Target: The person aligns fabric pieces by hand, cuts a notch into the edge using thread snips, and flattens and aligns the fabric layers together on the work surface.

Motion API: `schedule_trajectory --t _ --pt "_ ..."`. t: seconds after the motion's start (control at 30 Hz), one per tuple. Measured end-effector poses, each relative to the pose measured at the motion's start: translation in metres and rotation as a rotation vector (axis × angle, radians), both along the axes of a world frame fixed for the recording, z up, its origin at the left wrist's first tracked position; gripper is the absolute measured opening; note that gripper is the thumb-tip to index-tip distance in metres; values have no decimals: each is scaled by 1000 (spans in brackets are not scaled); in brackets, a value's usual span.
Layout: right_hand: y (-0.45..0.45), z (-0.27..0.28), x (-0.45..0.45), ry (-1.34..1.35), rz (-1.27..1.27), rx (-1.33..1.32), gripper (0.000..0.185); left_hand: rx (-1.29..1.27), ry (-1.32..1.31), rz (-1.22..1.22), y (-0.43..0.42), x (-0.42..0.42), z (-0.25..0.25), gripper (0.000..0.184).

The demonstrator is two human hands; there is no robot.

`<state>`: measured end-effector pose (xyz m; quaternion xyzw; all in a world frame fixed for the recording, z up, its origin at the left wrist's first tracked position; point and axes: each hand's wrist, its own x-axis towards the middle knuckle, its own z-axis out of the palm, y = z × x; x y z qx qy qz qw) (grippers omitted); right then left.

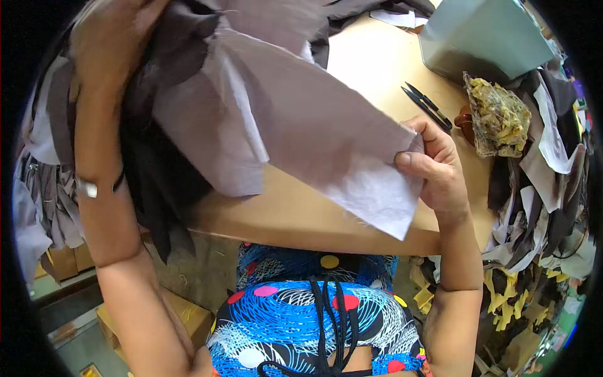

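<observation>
My right hand (436,160) pinches the edge of a greyish-mauve piece of fabric (308,119) between thumb and fingers. The piece stretches leftward over the table, and its lower right corner shows a paler face with a frayed edge. At the upper left, my left hand (116,41) is on or beside a heap of dark fabric (169,81); its fingers are smeared and partly out of frame. Another pale flap (220,125) hangs beneath the stretched piece, and dark cloth drapes over the table's front edge.
On the tan table (370,56) lies a black pointed tool (427,107), with a yellowish lump in clear plastic (499,116) to its right. A grey-green box-like object (487,38) stands behind. Fabric pieces (543,151) hang at the right edge, more (50,195) at left.
</observation>
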<state>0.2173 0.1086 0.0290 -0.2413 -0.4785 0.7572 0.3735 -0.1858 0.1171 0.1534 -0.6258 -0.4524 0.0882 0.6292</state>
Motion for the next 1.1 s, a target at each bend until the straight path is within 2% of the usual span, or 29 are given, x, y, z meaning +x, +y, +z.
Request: schedule_trajectory --t 0.03,0.1,0.13,0.17,0.2,0.23,0.27,0.37,0.43,0.47,0.6,0.7,0.73,0.77,0.83,0.87,0.97,1.0,1.03,1.1 --pt "6 -8 7 2 44 -71 31 -161 -306 -108 12 15 -3 35" --pt "9 -12 6 -100 -45 -107 37 -293 -533 -305 56 39 -39 16" --pt "11 -15 8 -100 -69 -115 38 -395 -501 -462 55 60 -44 17" --pt "13 -17 10 -100 -95 -124 40 -320 -180 -544 49 71 -48 22" --pt "15 -20 12 -98 -124 -136 41 -558 -547 -508 44 75 -65 30" --pt "16 -21 14 -92 -122 -149 41 -468 -669 -674 27 91 -75 39" --pt "18 -19 15 -89 -116 -165 42 -612 -759 -725 9 105 -79 36" --pt "25 -18 17 -44 -144 -180 44 -923 -751 -644 -35 130 -96 45" --pt "29 -15 19 -2 -169 -170 44 -964 -777 -608 -44 126 -111 46" --pt "30 -16 20 -1 -173 -168 44 -905 -794 -622 -44 123 -116 35" --pt "31 -16 22 -2 -205 -165 44 -843 -978 -733 -39 116 -117 19" --pt "34 -17 25 -7 -225 -140 43 -805 -1194 -667 -38 119 -116 12" --pt "36 -19 25 -10 -229 -128 43 -782 -1410 -600 -37 121 -111 9" --pt "36 -20 24 -120 -250 -47 42 -750 -1624 -525 -37 125 -102 9" --pt "36 -20 19 -338 -290 121 40 -775 -1743 -525 -29 120 -101 13" --pt "31 -22 13 -505 -407 200 38 -759 -1693 -537 -26 120 -101 13" --pt "18 -11 5 -1001 -763 1495 39 -795 -1584 -504 -22 121 -97 13" --pt "12 -1 5 -906 -821 1652 38 -818 -1557 -481 -22 121 -95 14" --pt "3 4 -1 -727 -712 1696 36 -811 -1555 -507 -22 122 -96 14" --pt "-22 14 -23 -565 -360 1699 31 -808 -1543 -555 -23 125 -97 14"
